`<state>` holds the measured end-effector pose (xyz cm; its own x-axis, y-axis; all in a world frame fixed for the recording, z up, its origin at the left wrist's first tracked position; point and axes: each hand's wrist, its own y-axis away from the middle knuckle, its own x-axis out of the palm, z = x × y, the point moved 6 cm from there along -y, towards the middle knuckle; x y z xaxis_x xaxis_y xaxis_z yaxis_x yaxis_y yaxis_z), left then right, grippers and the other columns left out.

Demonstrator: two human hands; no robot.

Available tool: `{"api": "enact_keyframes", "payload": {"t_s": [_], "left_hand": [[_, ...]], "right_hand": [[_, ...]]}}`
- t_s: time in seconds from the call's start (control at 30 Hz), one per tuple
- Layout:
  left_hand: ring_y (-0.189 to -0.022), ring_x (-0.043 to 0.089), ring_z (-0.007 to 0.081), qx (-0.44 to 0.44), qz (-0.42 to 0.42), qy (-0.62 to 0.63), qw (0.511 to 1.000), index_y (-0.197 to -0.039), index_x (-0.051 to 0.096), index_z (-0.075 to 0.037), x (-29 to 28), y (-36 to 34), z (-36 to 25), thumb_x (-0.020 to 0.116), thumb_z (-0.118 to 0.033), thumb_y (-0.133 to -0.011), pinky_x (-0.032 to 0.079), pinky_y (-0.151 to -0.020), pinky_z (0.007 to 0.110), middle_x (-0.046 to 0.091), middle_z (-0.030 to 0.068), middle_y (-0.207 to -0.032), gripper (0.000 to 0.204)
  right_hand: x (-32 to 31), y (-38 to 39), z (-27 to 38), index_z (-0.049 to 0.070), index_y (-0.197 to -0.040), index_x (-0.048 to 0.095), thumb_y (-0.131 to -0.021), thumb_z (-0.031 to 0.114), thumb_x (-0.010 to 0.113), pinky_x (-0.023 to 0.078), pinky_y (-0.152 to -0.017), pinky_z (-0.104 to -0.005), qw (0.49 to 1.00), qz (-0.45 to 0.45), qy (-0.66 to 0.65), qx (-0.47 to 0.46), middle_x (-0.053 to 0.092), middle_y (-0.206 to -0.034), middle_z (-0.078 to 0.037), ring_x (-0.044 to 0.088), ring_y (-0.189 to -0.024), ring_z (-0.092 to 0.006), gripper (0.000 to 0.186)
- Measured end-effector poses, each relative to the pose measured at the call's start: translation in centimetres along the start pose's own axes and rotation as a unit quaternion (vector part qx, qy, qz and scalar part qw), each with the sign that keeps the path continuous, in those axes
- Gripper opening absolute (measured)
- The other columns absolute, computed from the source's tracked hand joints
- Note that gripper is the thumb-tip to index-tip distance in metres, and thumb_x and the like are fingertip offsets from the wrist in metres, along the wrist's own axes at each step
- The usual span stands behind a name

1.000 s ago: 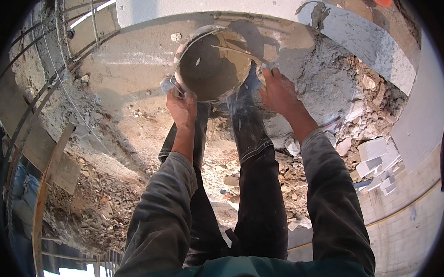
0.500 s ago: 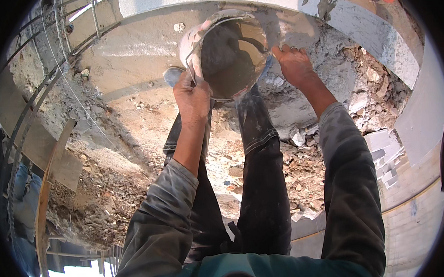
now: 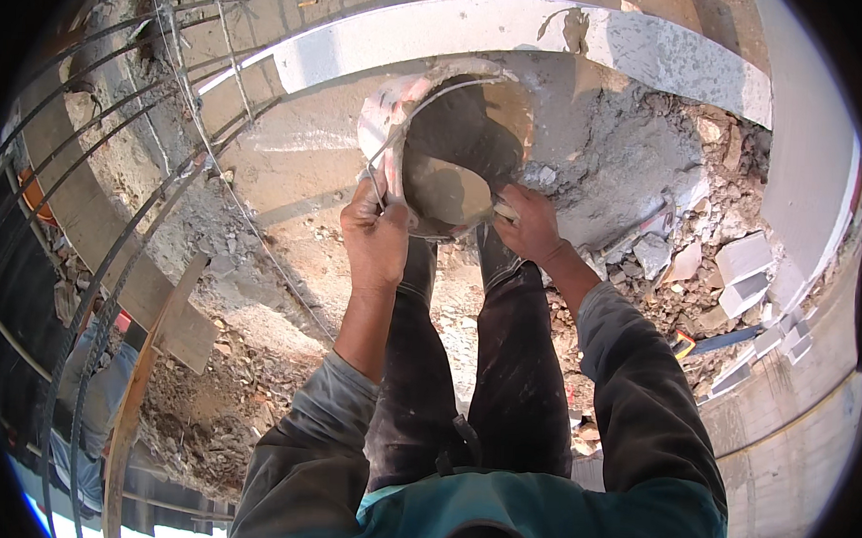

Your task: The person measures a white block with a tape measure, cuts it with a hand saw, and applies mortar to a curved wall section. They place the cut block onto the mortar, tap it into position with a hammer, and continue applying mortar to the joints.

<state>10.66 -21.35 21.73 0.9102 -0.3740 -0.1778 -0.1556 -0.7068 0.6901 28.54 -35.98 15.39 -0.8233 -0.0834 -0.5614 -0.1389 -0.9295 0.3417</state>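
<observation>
A pale, stained bucket stands between my feet, with wet grey-brown mortar inside. My left hand is closed on the bucket's wire handle at its left side. At the right rim my right hand is closed, its fingers by the mortar. A small pale piece shows between those fingers, too hidden to name.
Beyond the bucket curves a white board. Steel reinforcing bars and a wooden strip stand at left, near another person's leg. Rubble and broken white blocks lie at right, beside a yellow-handled tool.
My right hand has moved left and down, from outside the bucket to its right rim. My left hand stays on the handle. The view has shifted, bringing the yellow-handled tool into sight.
</observation>
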Motion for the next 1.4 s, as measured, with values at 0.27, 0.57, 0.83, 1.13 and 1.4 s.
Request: {"api": "enact_keyframes", "payload": {"t_s": [0.27,0.57,0.83,1.13,1.4], "left_hand": [[-0.070,0.053,0.0048,0.002,-0.024,0.161,0.987,-0.119,0.064,0.004,0.6,-1.6,2.1,0.043,0.008,-0.080,0.047,-0.062,0.022,0.063,-0.0006,-0.090,0.045],[-0.071,0.056,0.0066,-0.023,-0.057,0.135,0.989,-0.121,0.062,0.006,-2.3,-1.9,5.8,0.041,0.010,-0.078,0.047,-0.064,0.022,0.064,0.0033,-0.093,0.048],[-0.067,0.056,0.0080,-0.076,-0.099,0.124,0.984,-0.108,0.065,0.004,-6.6,0.8,10.0,0.043,0.008,-0.076,0.047,-0.058,0.023,0.064,0.0033,-0.087,0.040],[-0.066,0.055,0.0067,-0.097,-0.118,0.131,0.980,-0.107,0.066,0.005,-6.8,2.1,9.9,0.045,0.007,-0.075,0.047,-0.059,0.022,0.065,0.0021,-0.087,0.038],[-0.065,0.055,0.0071,-0.106,-0.108,0.164,0.975,-0.099,0.066,0.003,-4.1,2.0,9.2,0.045,0.007,-0.077,0.046,-0.058,0.023,0.062,0.0013,-0.083,0.031]], "right_hand": [[-1.4,0.9,-4.6,0.001,-0.113,0.056,-0.081,0.006,0.066,0.051,-0.076,-0.0301,0.939,-0.185,-0.262,0.128,0.064,-0.093,-0.010,0.065,-0.084,-0.0254,0.034],[-5.8,-3.3,-9.9,0.003,-0.116,0.055,-0.087,0.008,0.057,0.050,-0.053,-0.0276,0.765,-0.251,-0.521,0.282,0.061,-0.085,-0.005,0.059,-0.060,-0.0126,0.030],[-4.4,-6.8,-8.6,0.003,-0.112,0.053,-0.084,0.009,0.057,0.050,-0.051,-0.0282,0.782,-0.229,-0.471,0.337,0.060,-0.080,-0.007,0.060,-0.059,-0.0140,0.028],[-8.2,-3.5,-4.8,0.004,-0.107,0.055,-0.087,0.008,0.057,0.050,-0.047,-0.0291,0.761,-0.299,-0.512,0.263,0.059,-0.081,-0.006,0.058,-0.055,-0.0142,0.020],[-8.8,-0.8,-5.8,0.006,-0.105,0.052,-0.088,0.004,0.049,0.050,-0.046,-0.0288,0.750,-0.257,-0.540,0.282,0.058,-0.081,-0.006,0.058,-0.054,-0.0148,0.018]]}}
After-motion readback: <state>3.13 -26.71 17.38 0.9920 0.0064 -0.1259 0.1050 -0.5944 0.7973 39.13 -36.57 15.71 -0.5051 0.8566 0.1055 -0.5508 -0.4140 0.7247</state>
